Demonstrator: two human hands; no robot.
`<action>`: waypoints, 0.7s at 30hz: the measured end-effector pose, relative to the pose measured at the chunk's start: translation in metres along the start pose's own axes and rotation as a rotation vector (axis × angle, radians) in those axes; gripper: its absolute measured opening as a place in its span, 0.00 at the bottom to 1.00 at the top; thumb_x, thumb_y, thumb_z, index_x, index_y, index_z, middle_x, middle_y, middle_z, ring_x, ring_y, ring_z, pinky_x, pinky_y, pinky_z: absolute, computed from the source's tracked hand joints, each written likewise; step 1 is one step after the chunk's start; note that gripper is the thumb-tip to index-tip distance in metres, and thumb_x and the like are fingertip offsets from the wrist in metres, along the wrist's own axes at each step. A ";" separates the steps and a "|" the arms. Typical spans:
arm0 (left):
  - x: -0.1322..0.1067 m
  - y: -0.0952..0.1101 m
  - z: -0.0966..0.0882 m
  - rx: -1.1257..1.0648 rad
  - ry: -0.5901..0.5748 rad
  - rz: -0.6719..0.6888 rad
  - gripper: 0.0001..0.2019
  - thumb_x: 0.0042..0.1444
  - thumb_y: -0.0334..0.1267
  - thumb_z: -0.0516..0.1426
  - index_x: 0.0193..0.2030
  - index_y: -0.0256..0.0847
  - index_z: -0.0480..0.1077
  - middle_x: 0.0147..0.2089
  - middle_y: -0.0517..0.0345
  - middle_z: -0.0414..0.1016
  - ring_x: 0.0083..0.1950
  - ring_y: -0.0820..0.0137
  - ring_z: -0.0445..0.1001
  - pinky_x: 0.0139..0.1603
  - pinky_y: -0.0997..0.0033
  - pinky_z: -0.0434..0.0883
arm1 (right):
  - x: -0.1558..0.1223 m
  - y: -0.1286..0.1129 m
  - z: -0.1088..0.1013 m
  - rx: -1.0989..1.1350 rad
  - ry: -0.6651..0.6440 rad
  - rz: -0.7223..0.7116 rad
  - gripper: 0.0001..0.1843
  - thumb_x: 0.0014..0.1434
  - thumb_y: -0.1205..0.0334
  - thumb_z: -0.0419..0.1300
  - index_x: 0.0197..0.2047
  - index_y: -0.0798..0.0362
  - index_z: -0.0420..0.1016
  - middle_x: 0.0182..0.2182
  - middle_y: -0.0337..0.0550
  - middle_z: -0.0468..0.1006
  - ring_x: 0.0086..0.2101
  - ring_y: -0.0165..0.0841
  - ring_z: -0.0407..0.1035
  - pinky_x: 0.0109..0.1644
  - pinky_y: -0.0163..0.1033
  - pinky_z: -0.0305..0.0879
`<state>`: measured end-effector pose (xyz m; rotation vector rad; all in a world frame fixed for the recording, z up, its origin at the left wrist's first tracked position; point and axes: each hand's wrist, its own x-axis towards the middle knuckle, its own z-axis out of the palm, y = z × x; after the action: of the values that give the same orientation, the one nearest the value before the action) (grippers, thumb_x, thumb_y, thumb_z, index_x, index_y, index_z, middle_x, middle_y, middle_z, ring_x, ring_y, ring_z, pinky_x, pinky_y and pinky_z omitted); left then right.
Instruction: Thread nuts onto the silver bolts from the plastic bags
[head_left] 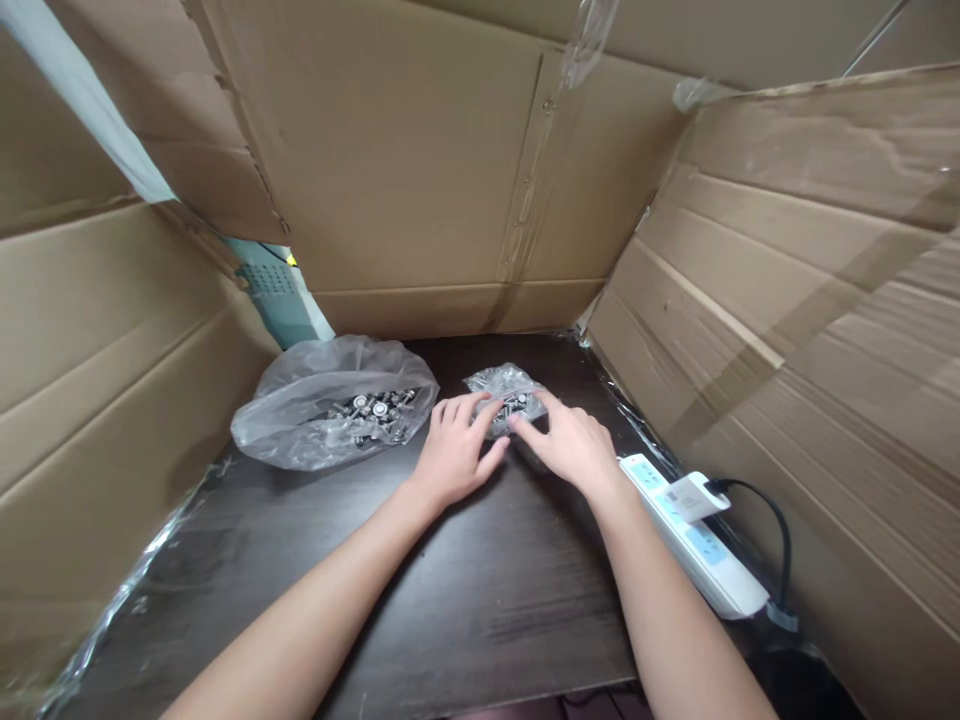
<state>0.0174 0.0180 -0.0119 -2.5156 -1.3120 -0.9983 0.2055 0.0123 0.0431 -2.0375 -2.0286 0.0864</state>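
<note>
- Cardboard walls (450, 160) stand on the left, back and right of a dark wooden tabletop (480, 600).
- Near the centre of the frame lies a small clear plastic bag (504, 392), crinkled and shiny, with small metal parts inside.
- The left hand (454, 450) rests palm down; its fingers are loosely spread and the fingertips touch the left side of the small bag.
- The right hand (574, 445) lies flat, fingers close together, fingertips on the right side of the bag.
- At centre left lies a bigger cloudy plastic bag (330, 410) holding silver metal pieces.
- A white power strip (694, 545) with a black cable (776, 540) lies at lower right.
</note>
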 end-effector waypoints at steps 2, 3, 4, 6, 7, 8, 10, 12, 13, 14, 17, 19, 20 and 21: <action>0.002 -0.004 -0.002 -0.014 0.044 -0.006 0.22 0.70 0.45 0.51 0.67 0.42 0.67 0.68 0.43 0.64 0.67 0.53 0.62 0.68 0.49 0.60 | 0.003 0.004 0.002 0.042 0.000 -0.113 0.25 0.71 0.52 0.46 0.67 0.38 0.69 0.52 0.46 0.82 0.51 0.45 0.77 0.54 0.46 0.67; 0.002 -0.006 -0.002 -0.020 0.037 0.008 0.22 0.70 0.46 0.51 0.67 0.43 0.68 0.69 0.44 0.64 0.67 0.53 0.61 0.68 0.49 0.60 | 0.004 0.006 0.003 0.039 -0.013 -0.148 0.25 0.71 0.56 0.46 0.65 0.36 0.72 0.53 0.44 0.81 0.52 0.44 0.76 0.55 0.45 0.67; 0.002 -0.007 -0.002 -0.024 0.016 0.030 0.22 0.70 0.46 0.51 0.66 0.44 0.69 0.69 0.44 0.63 0.68 0.52 0.61 0.68 0.48 0.60 | 0.005 0.007 0.005 0.017 -0.033 -0.153 0.25 0.70 0.58 0.46 0.64 0.36 0.74 0.53 0.43 0.81 0.52 0.44 0.76 0.55 0.45 0.67; 0.001 -0.008 -0.002 -0.030 -0.051 0.073 0.21 0.70 0.47 0.53 0.64 0.45 0.72 0.71 0.44 0.61 0.68 0.50 0.60 0.68 0.45 0.61 | 0.006 0.009 0.006 -0.038 -0.065 -0.111 0.23 0.70 0.55 0.47 0.60 0.37 0.78 0.51 0.46 0.82 0.51 0.46 0.77 0.53 0.46 0.68; 0.000 -0.008 -0.002 -0.034 -0.087 0.090 0.20 0.69 0.48 0.54 0.63 0.46 0.74 0.72 0.44 0.59 0.69 0.49 0.59 0.69 0.43 0.61 | 0.006 0.009 0.006 -0.057 -0.070 -0.082 0.23 0.71 0.51 0.47 0.59 0.38 0.79 0.49 0.48 0.83 0.50 0.47 0.77 0.52 0.47 0.69; -0.001 -0.008 -0.001 -0.039 -0.119 0.103 0.20 0.68 0.49 0.55 0.62 0.47 0.75 0.73 0.45 0.59 0.69 0.48 0.59 0.69 0.42 0.61 | 0.005 0.009 0.005 -0.066 -0.067 -0.058 0.24 0.71 0.48 0.47 0.57 0.39 0.80 0.48 0.49 0.83 0.49 0.48 0.78 0.51 0.48 0.69; -0.002 -0.007 0.000 -0.047 -0.163 0.114 0.19 0.68 0.50 0.56 0.60 0.48 0.76 0.73 0.45 0.58 0.70 0.48 0.58 0.69 0.41 0.61 | 0.004 0.008 0.004 -0.072 -0.053 -0.026 0.24 0.70 0.45 0.48 0.54 0.40 0.83 0.45 0.51 0.84 0.47 0.49 0.78 0.50 0.49 0.69; -0.003 -0.006 0.000 -0.045 -0.185 0.118 0.19 0.67 0.51 0.56 0.59 0.49 0.77 0.73 0.46 0.58 0.70 0.47 0.58 0.69 0.40 0.61 | 0.004 0.007 0.005 -0.080 -0.053 -0.017 0.21 0.68 0.48 0.52 0.53 0.40 0.83 0.45 0.51 0.84 0.47 0.49 0.78 0.50 0.48 0.69; -0.003 -0.005 0.001 -0.040 -0.194 0.120 0.19 0.67 0.52 0.56 0.59 0.49 0.77 0.73 0.47 0.58 0.71 0.47 0.57 0.69 0.40 0.61 | 0.004 0.007 0.006 -0.081 -0.059 -0.021 0.20 0.67 0.50 0.54 0.54 0.40 0.83 0.46 0.51 0.84 0.48 0.49 0.78 0.51 0.48 0.69; -0.003 -0.005 0.001 -0.036 -0.203 0.123 0.19 0.67 0.53 0.56 0.59 0.49 0.78 0.74 0.47 0.57 0.71 0.47 0.57 0.69 0.40 0.61 | 0.005 0.006 0.007 -0.078 -0.065 -0.029 0.19 0.66 0.51 0.55 0.55 0.40 0.83 0.47 0.51 0.83 0.49 0.49 0.78 0.51 0.48 0.69; -0.004 -0.004 0.001 -0.030 -0.219 0.142 0.21 0.66 0.54 0.57 0.60 0.49 0.77 0.75 0.47 0.56 0.72 0.47 0.57 0.69 0.40 0.61 | 0.006 0.007 0.013 -0.055 -0.078 -0.055 0.22 0.65 0.55 0.56 0.60 0.39 0.79 0.51 0.50 0.82 0.51 0.48 0.77 0.53 0.48 0.69; -0.005 -0.003 0.002 -0.034 -0.217 0.147 0.22 0.66 0.55 0.57 0.60 0.48 0.77 0.75 0.47 0.56 0.72 0.47 0.57 0.69 0.40 0.62 | 0.006 0.006 0.016 -0.047 -0.076 -0.059 0.24 0.65 0.57 0.55 0.62 0.39 0.76 0.52 0.50 0.81 0.52 0.48 0.76 0.54 0.49 0.68; -0.005 -0.003 0.002 -0.036 -0.215 0.146 0.22 0.66 0.55 0.57 0.60 0.48 0.76 0.75 0.47 0.56 0.71 0.47 0.57 0.69 0.40 0.62 | 0.006 0.006 0.016 -0.047 -0.075 -0.057 0.24 0.65 0.57 0.55 0.63 0.39 0.75 0.53 0.51 0.81 0.52 0.48 0.76 0.54 0.49 0.68; -0.005 -0.002 0.002 -0.039 -0.214 0.142 0.22 0.66 0.55 0.57 0.60 0.48 0.76 0.75 0.47 0.56 0.71 0.47 0.57 0.69 0.40 0.62 | 0.006 0.005 0.017 -0.048 -0.073 -0.052 0.25 0.65 0.58 0.55 0.64 0.39 0.74 0.53 0.51 0.81 0.52 0.49 0.76 0.54 0.49 0.68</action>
<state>0.0144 0.0166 -0.0168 -2.7644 -1.1527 -0.7504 0.2070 0.0209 0.0264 -2.0371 -2.1458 0.1051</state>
